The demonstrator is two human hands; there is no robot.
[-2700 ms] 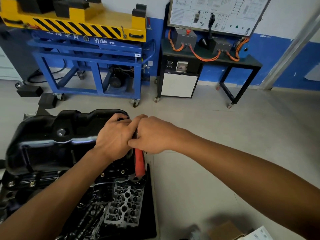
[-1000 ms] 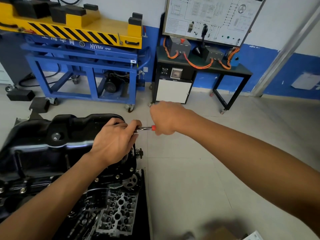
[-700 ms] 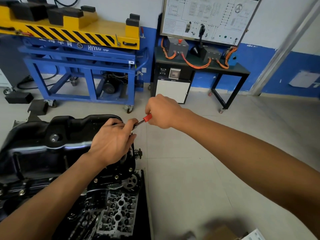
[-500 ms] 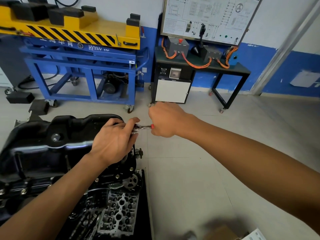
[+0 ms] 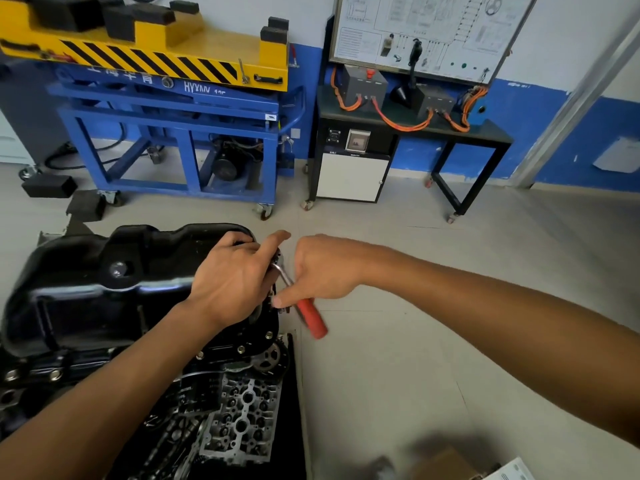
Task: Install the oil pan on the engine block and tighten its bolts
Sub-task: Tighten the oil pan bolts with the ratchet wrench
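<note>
A black oil pan point(image 5: 90, 282) sits upside-up on the engine block point(image 5: 239, 348) at the lower left. My left hand point(image 5: 232, 275) curls over the head of a ratchet wrench at the pan's right end, hiding the bolt beneath. The ratchet's red handle point(image 5: 311, 318) slants down to the right. My right hand point(image 5: 323, 268) grips the handle near its upper part, just right of my left hand.
A cylinder head point(image 5: 239, 417) lies on a black mat below the block. A blue and yellow lift cart point(image 5: 173, 109) and a black bench point(image 5: 408, 129) with orange cables stand at the back. A cardboard box point(image 5: 446, 462) is at the bottom edge. Tiled floor lies to the right.
My right hand swung the ratchet handle from pointing right and slightly up to pointing down toward me. My left hand stayed on the ratchet head.
</note>
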